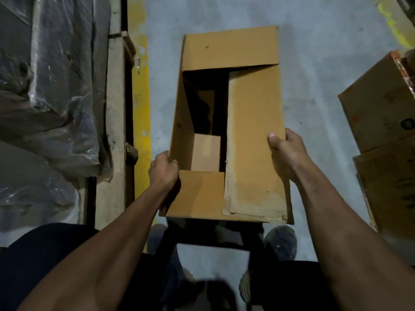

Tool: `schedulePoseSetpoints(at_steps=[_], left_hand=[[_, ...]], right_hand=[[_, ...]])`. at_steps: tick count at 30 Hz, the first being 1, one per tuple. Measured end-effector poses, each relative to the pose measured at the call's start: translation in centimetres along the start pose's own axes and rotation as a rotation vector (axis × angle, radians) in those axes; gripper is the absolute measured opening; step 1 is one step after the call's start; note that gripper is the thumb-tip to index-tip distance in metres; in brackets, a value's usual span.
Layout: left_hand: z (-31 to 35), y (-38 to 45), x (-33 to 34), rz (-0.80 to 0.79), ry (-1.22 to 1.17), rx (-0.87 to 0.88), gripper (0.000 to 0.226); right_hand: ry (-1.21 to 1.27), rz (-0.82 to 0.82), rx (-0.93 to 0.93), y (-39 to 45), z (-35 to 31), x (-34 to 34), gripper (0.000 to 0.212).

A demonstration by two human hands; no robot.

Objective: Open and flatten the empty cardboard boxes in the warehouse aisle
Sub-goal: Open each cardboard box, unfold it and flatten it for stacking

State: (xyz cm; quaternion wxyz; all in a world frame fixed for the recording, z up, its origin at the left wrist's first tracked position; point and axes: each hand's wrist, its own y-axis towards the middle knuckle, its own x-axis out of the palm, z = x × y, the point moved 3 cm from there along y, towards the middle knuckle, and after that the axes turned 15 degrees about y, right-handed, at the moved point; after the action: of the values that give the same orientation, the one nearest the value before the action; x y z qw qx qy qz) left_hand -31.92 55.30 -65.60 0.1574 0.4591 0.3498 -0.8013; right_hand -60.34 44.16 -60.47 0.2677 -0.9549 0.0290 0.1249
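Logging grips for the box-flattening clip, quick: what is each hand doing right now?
Left hand: grips the left edge of the cardboard box.
Right hand: grips the box's right edge, thumb on top of the flap.

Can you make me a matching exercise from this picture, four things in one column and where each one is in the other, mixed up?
Things:
1. left hand
2. right hand
3. yellow floor line
4. stacked boxes

Places:
A. at the right edge of the view
B. on the floor beside the wrapped pallet
C. gripping the cardboard box at its near left corner
D. gripping the box's right edge, thumb on the flap

Pairs: 1-C, 2-D, 3-B, 4-A
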Motion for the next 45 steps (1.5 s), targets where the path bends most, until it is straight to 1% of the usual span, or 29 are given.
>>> schedulePoseSetpoints(at_steps=[2,4,7,9,11,13,14,17,20,21,23,26,33,38,42,45], left_hand=[[-1.6,0.0,-0.6,0.041,-0.007,-0.044,0.028],[-2.6,0.1,-0.7,0.055,0.012,-0.057,0.026],[-3.4,0.5,0.0,0.022,0.067,-0.031,0.035],[-3.4,0.8,0.3,0.013,0.086,-0.017,0.041],[-3.3,0.8,0.4,0.027,0.110,-0.005,0.040],[-3.1,0.7,0.4,0.043,0.125,0.008,0.037],[-3.2,0.7,0.3,0.051,0.126,0.011,0.036],[-3.2,0.8,0.5,0.053,0.136,0.000,0.036],[-2.9,0.7,0.4,0.049,0.151,-0.020,0.042],[-2.9,0.7,0.4,0.052,0.154,-0.021,0.043],[-2.9,0.7,0.4,0.053,0.160,-0.031,0.042],[-3.0,0.6,0.4,0.048,0.160,-0.035,0.041],[-2.7,0.2,0.0,0.038,0.144,-0.047,0.038],[-2.8,-0.2,-0.3,0.037,0.131,-0.054,0.036],[-2.6,-0.4,-0.4,0.029,0.131,-0.061,0.037],[-2.6,-0.4,-0.4,0.020,0.125,-0.066,0.038]], right_hand=[[0.007,-0.045,-0.034,-0.3,-0.2,1.6,0.027],[-0.058,-0.043,-0.050,-0.3,0.3,2.8,0.031],[-0.204,0.025,0.006,-0.2,1.9,4.0,0.043],[-0.295,0.077,0.006,-0.5,2.2,4.7,0.045],[-0.395,0.145,-0.047,-0.8,2.0,5.3,0.042],[-0.511,0.190,-0.161,-1.2,1.7,5.9,0.045],[-0.577,0.174,-0.215,-1.4,1.5,6.4,0.050],[-0.806,0.030,-0.308,-2.7,1.3,8.4,0.072],[-1.052,-0.139,-0.470,-4.2,1.4,11.0,0.084],[-1.111,-0.209,-0.494,-4.5,1.6,11.9,0.086],[-1.202,-0.299,-0.468,-4.8,1.9,12.8,0.088],[-1.234,-0.322,-0.406,-5.1,1.4,12.9,0.092],[-1.171,-0.295,-0.432,-7.2,-1.2,11.5,0.092],[-1.051,-0.245,-0.433,-8.7,-4.1,9.0,0.098],[-1.053,-0.135,-0.474,-8.9,-5.9,6.2,0.100],[-1.087,0.020,-0.469,-8.8,-6.6,3.9,0.100]])
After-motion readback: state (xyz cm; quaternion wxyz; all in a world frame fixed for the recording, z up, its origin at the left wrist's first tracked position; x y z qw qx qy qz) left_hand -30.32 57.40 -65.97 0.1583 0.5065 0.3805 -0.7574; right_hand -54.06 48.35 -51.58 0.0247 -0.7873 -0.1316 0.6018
